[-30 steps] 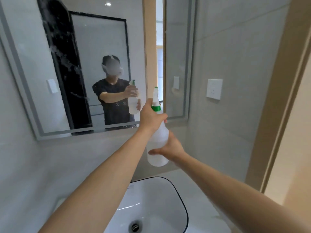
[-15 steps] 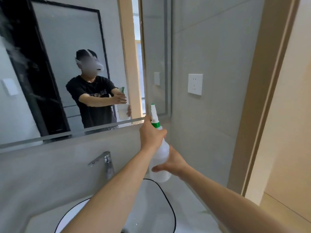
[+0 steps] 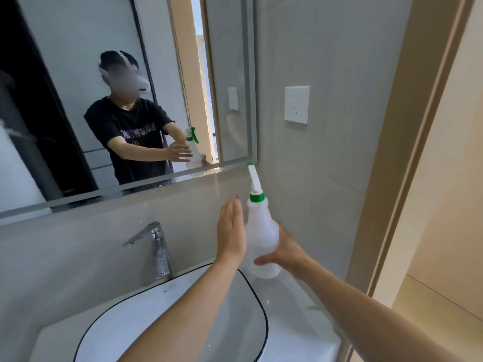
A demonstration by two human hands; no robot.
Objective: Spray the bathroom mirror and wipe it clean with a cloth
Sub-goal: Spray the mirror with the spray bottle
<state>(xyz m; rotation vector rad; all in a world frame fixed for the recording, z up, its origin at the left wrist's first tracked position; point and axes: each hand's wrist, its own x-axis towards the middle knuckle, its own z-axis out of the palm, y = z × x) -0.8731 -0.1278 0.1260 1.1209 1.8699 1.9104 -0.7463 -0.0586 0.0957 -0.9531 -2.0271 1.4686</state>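
Observation:
The white spray bottle with a green collar and green-tipped nozzle stands upright, low over the counter at the basin's right. My right hand grips its lower body from the right. Beside the bottle's left side my left hand is flat, fingers straight and pointing up, holding nothing. The wall mirror fills the upper left, its lower right corner just above the nozzle. Droplets show along its bottom edge. No cloth is in view.
A white basin with a black rim sits below my arms. A chrome tap stands behind it. A white wall socket is on the grey tiles right of the mirror. A beige door frame runs down the right.
My left hand has let go of the bottle's trigger neck and opened flat beside it. The bottle has come down from the mirror towards the counter, held by my right hand alone.

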